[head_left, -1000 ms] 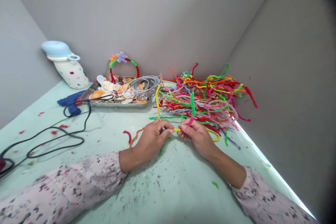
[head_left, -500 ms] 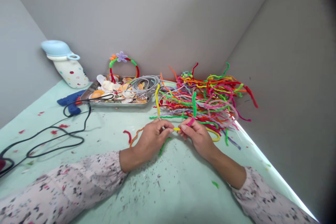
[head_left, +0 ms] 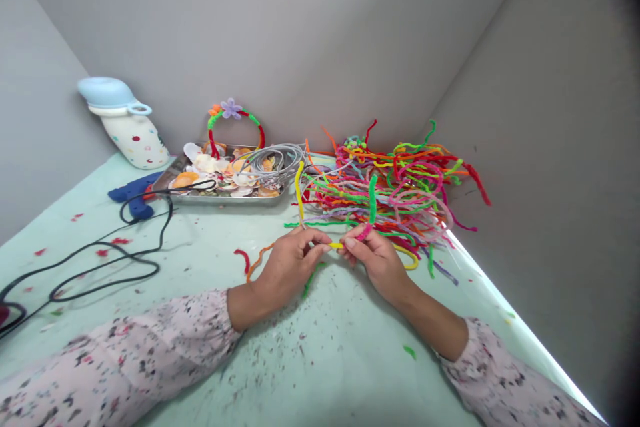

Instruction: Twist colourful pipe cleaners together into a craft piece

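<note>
A yellow pipe cleaner (head_left: 337,246) runs between my two hands over the middle of the table. My left hand (head_left: 286,264) pinches it between thumb and fingers at its left side. On the right, my right hand (head_left: 376,256) is closed on it too, with a pink and green piece (head_left: 373,200) standing up above the fingers. Another yellow length (head_left: 299,192) rises behind the left hand; how it joins the piece held is hidden. A yellow loop (head_left: 413,261) shows beside the right hand.
Behind my hands lies a heap of coloured pipe cleaners (head_left: 400,180). A metal tray (head_left: 225,200) holds shells, coiled wire (head_left: 275,161) and a flowered hoop (head_left: 211,130). To the left are a blue glue gun (head_left: 137,190), its black cord (head_left: 150,250) and a white bottle (head_left: 134,137).
The upright green end above my right hand has shifted very slightly to the right. Both hands keep their grip in nearly the same place.
</note>
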`<state>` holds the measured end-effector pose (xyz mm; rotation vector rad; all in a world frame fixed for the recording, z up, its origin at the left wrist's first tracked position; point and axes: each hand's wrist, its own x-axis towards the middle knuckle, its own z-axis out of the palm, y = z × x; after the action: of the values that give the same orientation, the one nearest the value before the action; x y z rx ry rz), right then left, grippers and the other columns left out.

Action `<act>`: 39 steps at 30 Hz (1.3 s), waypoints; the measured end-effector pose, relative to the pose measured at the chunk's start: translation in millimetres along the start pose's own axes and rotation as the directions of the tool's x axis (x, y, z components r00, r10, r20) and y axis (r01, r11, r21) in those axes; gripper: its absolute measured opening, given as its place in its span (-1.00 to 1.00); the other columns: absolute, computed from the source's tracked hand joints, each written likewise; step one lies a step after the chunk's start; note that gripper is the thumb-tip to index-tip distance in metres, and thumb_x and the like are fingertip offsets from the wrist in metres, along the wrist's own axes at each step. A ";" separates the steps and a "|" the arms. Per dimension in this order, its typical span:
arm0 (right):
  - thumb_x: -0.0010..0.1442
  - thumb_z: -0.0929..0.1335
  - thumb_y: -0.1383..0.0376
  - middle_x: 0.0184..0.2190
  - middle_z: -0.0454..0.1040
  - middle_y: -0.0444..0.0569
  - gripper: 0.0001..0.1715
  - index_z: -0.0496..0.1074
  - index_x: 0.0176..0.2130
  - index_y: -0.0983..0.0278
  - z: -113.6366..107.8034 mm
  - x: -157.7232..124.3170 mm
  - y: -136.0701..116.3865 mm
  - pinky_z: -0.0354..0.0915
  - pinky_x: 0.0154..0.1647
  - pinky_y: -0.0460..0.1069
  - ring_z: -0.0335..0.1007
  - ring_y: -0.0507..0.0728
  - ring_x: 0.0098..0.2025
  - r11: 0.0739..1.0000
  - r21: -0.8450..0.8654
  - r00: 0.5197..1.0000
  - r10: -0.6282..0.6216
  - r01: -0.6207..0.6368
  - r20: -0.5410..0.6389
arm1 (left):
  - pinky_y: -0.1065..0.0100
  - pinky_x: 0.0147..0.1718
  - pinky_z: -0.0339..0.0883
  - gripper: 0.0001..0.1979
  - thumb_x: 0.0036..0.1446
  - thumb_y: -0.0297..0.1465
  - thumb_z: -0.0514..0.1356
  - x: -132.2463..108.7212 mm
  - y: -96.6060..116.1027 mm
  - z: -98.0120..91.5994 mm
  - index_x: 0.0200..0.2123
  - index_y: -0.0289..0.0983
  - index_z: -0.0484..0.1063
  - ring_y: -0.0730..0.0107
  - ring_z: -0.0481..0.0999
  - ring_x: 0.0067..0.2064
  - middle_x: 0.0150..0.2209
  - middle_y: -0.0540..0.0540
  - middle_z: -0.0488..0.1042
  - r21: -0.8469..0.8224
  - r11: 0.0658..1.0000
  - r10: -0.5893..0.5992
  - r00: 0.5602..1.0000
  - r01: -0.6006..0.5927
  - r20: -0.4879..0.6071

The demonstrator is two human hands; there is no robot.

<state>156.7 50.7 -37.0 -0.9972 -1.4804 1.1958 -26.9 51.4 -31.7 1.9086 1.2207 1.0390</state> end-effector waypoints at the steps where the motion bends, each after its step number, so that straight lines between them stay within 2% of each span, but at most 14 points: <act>1: 0.21 0.34 0.13 -0.48 0.40 -0.14 -0.76 0.37 -0.36 0.25 0.0 -0.4 0.0 0.22 -0.41 -0.06 0.27 0.02 -0.44 1.000 -0.010 1.000 -0.005 0.005 0.003 | 0.37 -0.22 0.25 -0.89 0.16 -0.45 0.15 -0.1 0.4 -0.3 -0.31 -0.24 0.50 0.37 0.45 -0.24 -0.33 -0.01 0.52 0.002 1.000 -0.001 1.000 0.001 0.004; 7: 0.21 0.35 0.13 -0.47 0.41 -0.14 -0.76 0.38 -0.36 0.25 -0.1 -0.6 1.8 0.23 -0.40 -0.06 0.28 0.02 -0.44 1.000 -0.019 1.000 -0.014 0.014 0.015 | 0.41 -0.37 0.22 -0.88 0.19 -0.45 0.11 -0.2 1.7 -2.4 -0.33 -0.26 0.46 0.44 0.39 -0.40 -0.43 0.01 0.46 0.025 1.000 -0.011 0.998 0.010 0.059; 10: 0.16 0.38 0.13 -0.46 0.46 -0.12 -0.76 0.40 -0.36 0.25 -1.2 1.9 4.2 0.25 -0.43 -0.07 0.32 0.02 -0.44 0.990 0.109 0.996 0.086 -0.087 0.012 | 0.45 -0.44 0.21 -0.89 0.19 -0.43 0.12 -1.2 -0.4 0.1 -0.29 -0.25 0.46 0.49 0.35 -0.46 -0.39 0.00 0.47 -0.039 0.998 -0.043 0.998 0.044 0.038; 12: 0.13 0.40 0.12 -0.47 0.49 -0.11 -0.76 0.41 -0.35 0.25 -2.4 4.3 6.0 0.23 -0.47 -0.09 0.34 0.02 -0.45 0.964 0.215 0.987 0.160 -0.157 0.002 | 0.47 -0.49 0.22 -0.87 0.18 -0.42 0.14 -2.2 -0.6 2.1 -0.19 -0.23 0.44 0.53 0.33 -0.50 -0.33 0.00 0.48 -0.103 0.992 -0.068 0.997 0.070 0.024; 16: 0.04 0.46 0.13 -0.53 0.49 -0.13 -0.73 0.42 -0.36 0.26 -4.2 8.6 7.3 0.20 -0.54 -0.13 0.34 -0.01 -0.50 0.912 0.352 0.969 0.242 -0.209 -0.052 | 0.49 -0.54 0.25 -0.79 0.21 -0.40 0.10 -3.9 4.2 2.2 -0.07 -0.21 0.32 0.58 0.38 -0.52 -0.20 -0.02 0.48 -0.219 0.970 -0.104 0.995 0.101 -0.003; 19: 0.00 0.48 0.14 -0.53 0.49 -0.12 -0.72 0.43 -0.38 0.28 -4.3 10.0 6.2 0.20 -0.55 -0.13 0.33 -0.01 -0.52 0.896 0.391 0.964 0.257 -0.210 -0.072 | 0.48 -0.52 0.29 -0.82 0.23 -0.37 0.07 -4.1 7.8 -0.3 -0.09 -0.22 0.27 0.57 0.47 -0.50 -0.11 -0.06 0.48 -0.201 0.971 -0.134 0.991 0.126 -0.029; 23: -0.01 0.49 0.14 -0.52 0.49 -0.12 -0.72 0.44 -0.39 0.27 -3.7 10.4 4.1 0.22 -0.55 -0.13 0.33 -0.01 -0.52 0.898 0.400 0.964 0.243 -0.182 -0.105 | 0.45 -0.47 0.35 -0.75 0.24 -0.37 0.06 -3.4 8.2 -1.5 -0.01 -0.23 0.26 0.48 0.56 -0.40 -0.03 -0.13 0.49 -0.136 0.979 -0.158 0.987 0.151 -0.040; 27: -0.02 0.49 0.13 -0.52 0.49 -0.12 -0.72 0.43 -0.39 0.25 -3.9 10.2 2.6 0.24 -0.56 -0.11 0.35 0.01 -0.51 0.894 0.420 0.966 0.226 -0.155 -0.125 | 0.38 -0.34 0.43 -0.65 0.22 -0.41 0.06 -2.5 7.7 -0.5 0.08 -0.23 0.21 0.45 0.59 -0.33 0.09 -0.18 0.42 -0.129 0.981 -0.152 0.987 0.144 -0.051; 30: 0.00 0.49 0.15 -0.53 0.48 -0.14 -0.74 0.42 -0.40 0.24 -4.8 10.1 2.5 0.24 -0.56 -0.13 0.34 -0.01 -0.52 0.877 0.456 0.967 0.224 -0.148 -0.117 | 0.37 -0.32 0.42 -0.62 0.21 -0.42 0.06 -2.4 7.7 -0.8 0.11 -0.24 0.20 0.44 0.57 -0.33 0.07 -0.18 0.43 -0.094 0.983 -0.158 0.987 0.155 -0.035; 32: 0.01 0.49 0.15 -0.54 0.48 -0.14 -0.75 0.42 -0.40 0.24 -5.3 9.7 2.9 0.23 -0.56 -0.14 0.34 -0.02 -0.52 0.871 0.467 0.969 0.226 -0.154 -0.100 | 0.39 -0.36 0.39 -0.63 0.20 -0.42 0.08 -2.6 7.2 -1.3 0.09 -0.25 0.24 0.45 0.54 -0.35 0.01 -0.18 0.45 -0.067 0.990 -0.127 0.991 0.124 -0.041; 36: 0.04 0.48 0.16 -0.52 0.49 -0.13 -0.75 0.43 -0.37 0.25 -5.0 7.8 4.4 0.24 -0.53 -0.15 0.36 -0.02 -0.50 0.884 0.437 0.978 0.206 -0.166 -0.046 | 0.42 -0.37 0.35 -0.77 0.19 -0.42 0.12 -3.4 5.5 -1.9 -0.08 -0.28 0.39 0.52 0.43 -0.41 -0.08 -0.14 0.41 -0.050 0.998 0.026 0.998 -0.028 -0.054; 39: 0.07 0.46 0.14 -0.50 0.48 -0.13 -0.76 0.44 -0.36 0.25 -4.4 6.5 4.6 0.25 -0.52 -0.14 0.37 -0.01 -0.47 0.905 0.392 0.983 0.185 -0.166 -0.011 | 0.43 -0.40 0.34 -0.82 0.18 -0.40 0.14 -3.5 5.2 -1.4 -0.15 -0.28 0.45 0.55 0.40 -0.45 -0.14 -0.11 0.42 -0.105 0.993 0.044 0.999 -0.045 -0.007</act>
<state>159.7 58.7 -40.1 -0.8881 -1.0701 1.5150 -26.8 46.4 -27.7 1.8607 1.1081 1.1097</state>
